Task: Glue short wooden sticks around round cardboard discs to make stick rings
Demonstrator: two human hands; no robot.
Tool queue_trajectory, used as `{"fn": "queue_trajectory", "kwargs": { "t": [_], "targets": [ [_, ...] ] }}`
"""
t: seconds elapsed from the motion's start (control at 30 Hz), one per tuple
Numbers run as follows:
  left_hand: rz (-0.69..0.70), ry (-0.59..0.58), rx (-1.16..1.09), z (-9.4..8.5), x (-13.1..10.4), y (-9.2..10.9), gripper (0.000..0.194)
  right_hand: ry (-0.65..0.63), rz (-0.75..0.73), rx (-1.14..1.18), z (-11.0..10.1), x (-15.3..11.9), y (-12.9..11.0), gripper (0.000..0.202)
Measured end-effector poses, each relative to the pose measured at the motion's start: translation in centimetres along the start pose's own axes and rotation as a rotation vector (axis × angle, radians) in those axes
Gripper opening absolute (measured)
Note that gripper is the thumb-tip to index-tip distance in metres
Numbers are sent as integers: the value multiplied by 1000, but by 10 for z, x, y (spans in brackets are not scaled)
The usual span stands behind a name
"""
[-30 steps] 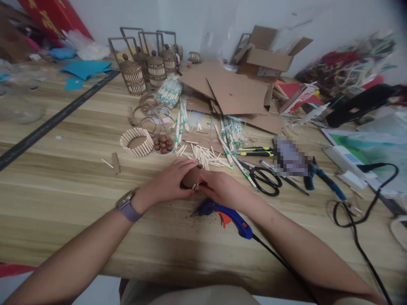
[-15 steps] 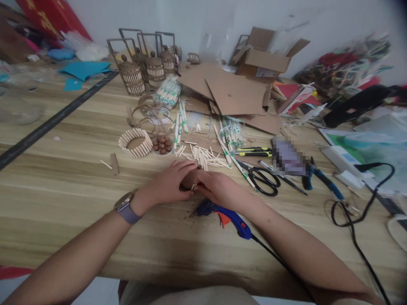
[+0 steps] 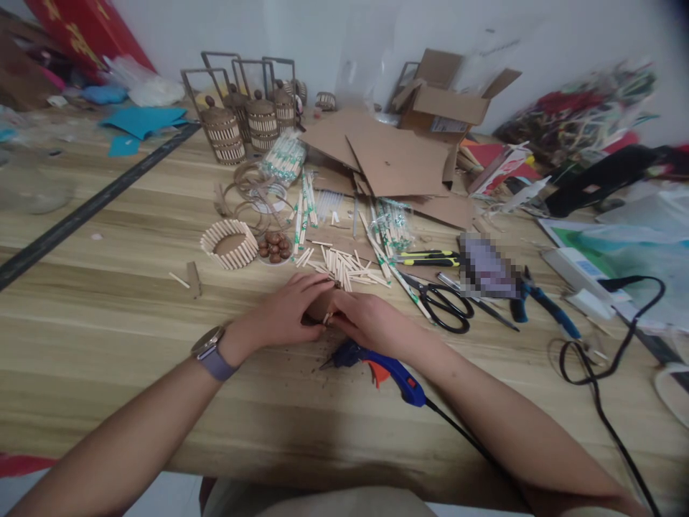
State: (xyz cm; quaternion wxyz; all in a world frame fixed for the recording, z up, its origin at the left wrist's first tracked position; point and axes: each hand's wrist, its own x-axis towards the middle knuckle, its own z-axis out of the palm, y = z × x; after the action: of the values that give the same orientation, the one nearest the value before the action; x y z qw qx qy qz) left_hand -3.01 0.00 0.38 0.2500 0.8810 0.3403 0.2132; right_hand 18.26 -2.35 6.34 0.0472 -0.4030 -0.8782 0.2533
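Observation:
My left hand (image 3: 285,309) curls around a small brown cardboard piece (image 3: 319,307), mostly covered by the fingers. From the other side my right hand (image 3: 371,319) pinches a short pale stick (image 3: 327,317) against the edge of that cardboard. Just below the right hand lies a blue glue gun (image 3: 395,370) with an orange trigger, its nozzle pointing left. Beyond both hands is a loose pile of short wooden sticks (image 3: 349,269). A ring of upright sticks on a cardboard base (image 3: 229,244) stands to the left, beside a dish of brown beads (image 3: 275,248).
Black scissors (image 3: 449,305), a yellow-black cutter (image 3: 430,258) and blue-handled pliers (image 3: 552,309) lie at right. Several lidded stick baskets (image 3: 223,133) with tall handles stand at the back, near cardboard sheets (image 3: 401,158) and an open box (image 3: 449,104). A black cord (image 3: 468,438) trails under the right forearm.

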Motion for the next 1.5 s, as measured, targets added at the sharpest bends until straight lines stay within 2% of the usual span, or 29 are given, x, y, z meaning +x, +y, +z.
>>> {"fn": "queue_trajectory", "kwargs": {
  "t": [0.57, 0.87, 1.2, 1.5],
  "targets": [
    [11, -38, -18, -4, 0, 2, 76, -3, 12, 32, -2, 0, -1, 7],
    [13, -83, -46, -7, -2, -2, 96, -4, 3, 34, -3, 0, 0, 8],
    [-26, 30, 15, 3, 2, 7, 75, 16, 9, 23, -2, -1, -1, 7],
    [-24, 46, 84, 3, 4, 15, 68, -5, 26, 20, -1, 0, -3, 9]
  ]
}}
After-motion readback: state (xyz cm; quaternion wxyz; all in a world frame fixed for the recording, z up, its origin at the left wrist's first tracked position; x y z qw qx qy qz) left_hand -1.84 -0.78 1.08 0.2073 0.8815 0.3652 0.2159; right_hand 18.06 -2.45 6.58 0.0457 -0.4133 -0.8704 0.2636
